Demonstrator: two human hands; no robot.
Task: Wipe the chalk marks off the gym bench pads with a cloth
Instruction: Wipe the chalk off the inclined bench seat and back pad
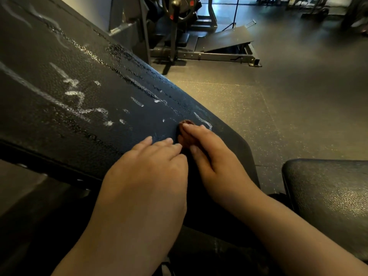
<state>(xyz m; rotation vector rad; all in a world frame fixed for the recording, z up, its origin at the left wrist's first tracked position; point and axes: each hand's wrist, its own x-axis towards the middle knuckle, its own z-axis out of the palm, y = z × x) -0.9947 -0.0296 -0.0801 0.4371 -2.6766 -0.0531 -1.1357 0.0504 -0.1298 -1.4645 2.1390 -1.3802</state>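
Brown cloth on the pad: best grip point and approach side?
Take the cloth by its bunched top edge, coming from upslope, I'd judge. It's a small wad on the tilted pad. The right hand pinches its lower part and the left hand rests fingertips beside its left side, so only the top bulge is free.

long black bench backrest pad: pebbled vinyl-like skin, semi-gloss, wet-looking streaks | white chalk marks: powdery, matt | small reddish-brown cloth wad: soft, matt | black seat pad: same pebbled grain, glossy highlights | dark speckled floor: rubbery, matt | grey machine frame: painted metal, dull
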